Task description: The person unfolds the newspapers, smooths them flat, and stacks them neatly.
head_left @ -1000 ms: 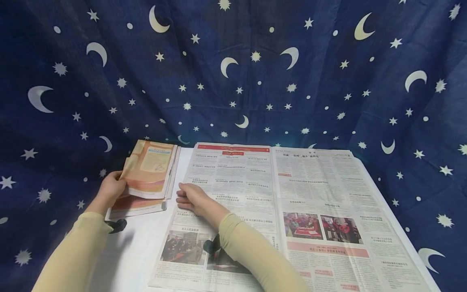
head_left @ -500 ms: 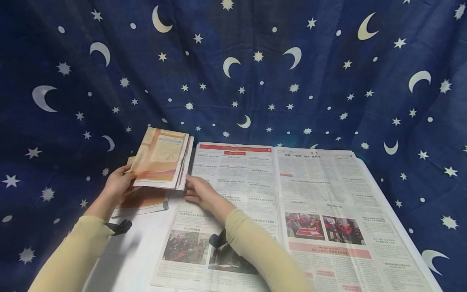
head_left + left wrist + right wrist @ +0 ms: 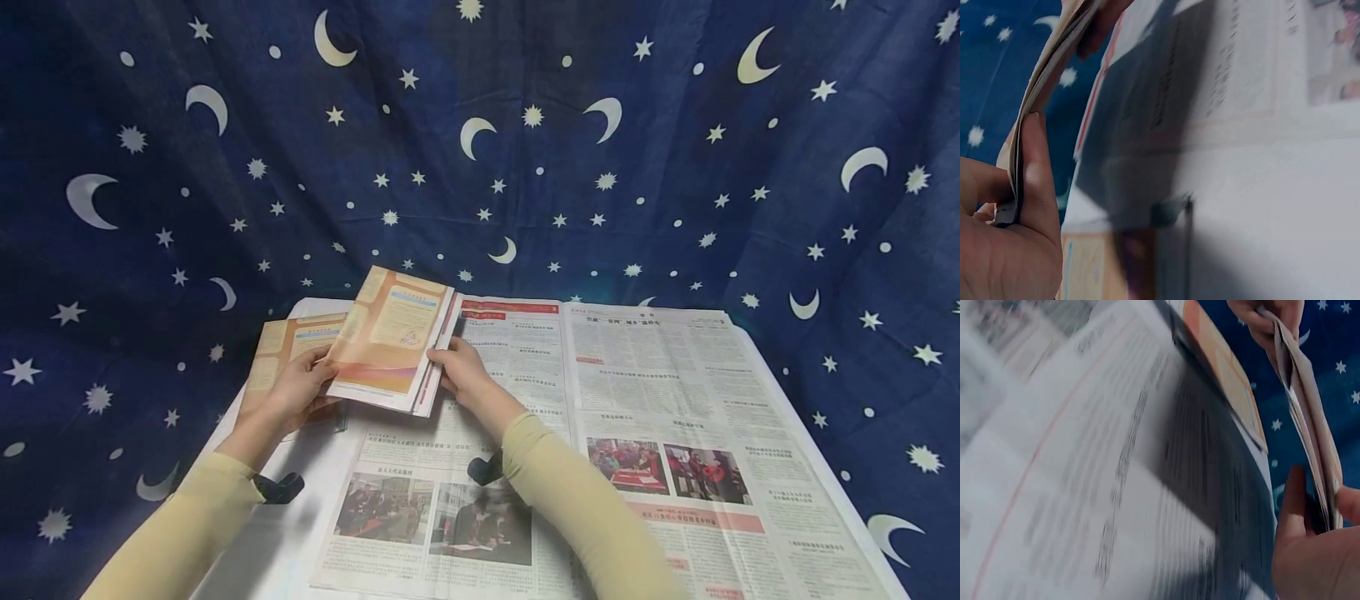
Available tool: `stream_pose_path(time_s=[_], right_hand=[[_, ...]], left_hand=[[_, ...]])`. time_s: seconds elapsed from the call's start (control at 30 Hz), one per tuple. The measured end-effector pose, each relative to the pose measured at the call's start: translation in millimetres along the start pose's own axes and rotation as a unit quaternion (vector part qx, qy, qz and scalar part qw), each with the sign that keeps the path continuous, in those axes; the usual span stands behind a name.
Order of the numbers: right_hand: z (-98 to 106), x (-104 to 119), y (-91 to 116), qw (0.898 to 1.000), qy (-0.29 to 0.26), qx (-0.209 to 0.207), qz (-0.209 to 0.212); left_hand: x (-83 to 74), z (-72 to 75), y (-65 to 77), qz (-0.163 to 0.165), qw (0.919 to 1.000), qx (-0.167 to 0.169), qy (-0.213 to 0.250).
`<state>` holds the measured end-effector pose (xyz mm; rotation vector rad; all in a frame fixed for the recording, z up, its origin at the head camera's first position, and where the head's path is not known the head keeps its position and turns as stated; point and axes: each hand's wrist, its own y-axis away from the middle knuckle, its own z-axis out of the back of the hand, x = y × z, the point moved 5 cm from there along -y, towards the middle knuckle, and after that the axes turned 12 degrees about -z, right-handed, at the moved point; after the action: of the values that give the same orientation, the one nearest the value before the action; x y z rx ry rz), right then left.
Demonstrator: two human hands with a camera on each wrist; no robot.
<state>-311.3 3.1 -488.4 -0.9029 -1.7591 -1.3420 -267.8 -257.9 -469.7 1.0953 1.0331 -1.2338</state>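
Observation:
A small stack of thin booklets with an orange cover (image 3: 390,337) is held up off the table, tilted, in the head view. My left hand (image 3: 303,387) pinches its left edge, thumb on one side and fingers on the other, as the left wrist view also shows. At its right edge my right hand (image 3: 468,371) grips the pages the same way, seen closely in the right wrist view. Beneath and to the left lies another orange booklet (image 3: 273,358) on the table, partly covered by the left hand and the raised stack.
Spread newspaper sheets (image 3: 637,375) with print and photos cover much of the white table (image 3: 258,508). A dark blue cloth (image 3: 480,192) with moons and stars hangs behind the table and down its sides.
The raised booklets have moved up off the lower booklet and then right, over the newspaper's left edge. My right hand, earlier apart from them, now grips their right edge.

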Motion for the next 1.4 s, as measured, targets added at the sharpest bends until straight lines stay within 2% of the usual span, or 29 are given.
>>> stream_pose_path(time_s=[0.2, 0.33, 0.53, 0.7, 0.83, 1.0, 1.2, 1.4], right_hand=[[33.2, 0.3, 4.1, 0.996, 0.068, -0.049, 0.007], [55.0, 2.6, 10.4, 0.991, 0.109, -0.078, 0.009], [93.5, 4.6, 21.6, 0.975, 0.18, -0.13, 0.013], [119.5, 3.1, 35.1, 0.972, 0.2, -0.122, 0.014], [141.0, 2.6, 47.7, 0.972, 0.204, -0.118, 0.014], [169.5, -0.7, 60.1, 0.967, 0.222, -0.122, 0.005], [199.4, -8.0, 68.9, 0.963, 0.236, -0.129, 0.003], [220.5, -12.5, 74.6, 0.956, 0.257, -0.142, 0.003]], left_hand=[[1.2, -30.8, 4.9, -0.014, 0.999, 0.035, -0.023], [1.3, -50.5, 3.5, -0.008, 0.9973, 0.066, -0.032], [-2.4, -81.8, -6.5, -0.002, 0.9943, 0.104, -0.022], [-4.3, -110.9, -15.2, -0.021, 0.9897, 0.142, -0.008], [-5.9, -135.0, -16.7, -0.032, 0.986, 0.162, -0.023], [-8.0, -164.3, -13.8, -0.038, 0.9796, 0.187, -0.062], [-12.2, -195.6, -6.8, -0.054, 0.9687, 0.234, -0.063], [-16.1, -218.8, -2.5, -0.07, 0.9632, 0.249, -0.072]])
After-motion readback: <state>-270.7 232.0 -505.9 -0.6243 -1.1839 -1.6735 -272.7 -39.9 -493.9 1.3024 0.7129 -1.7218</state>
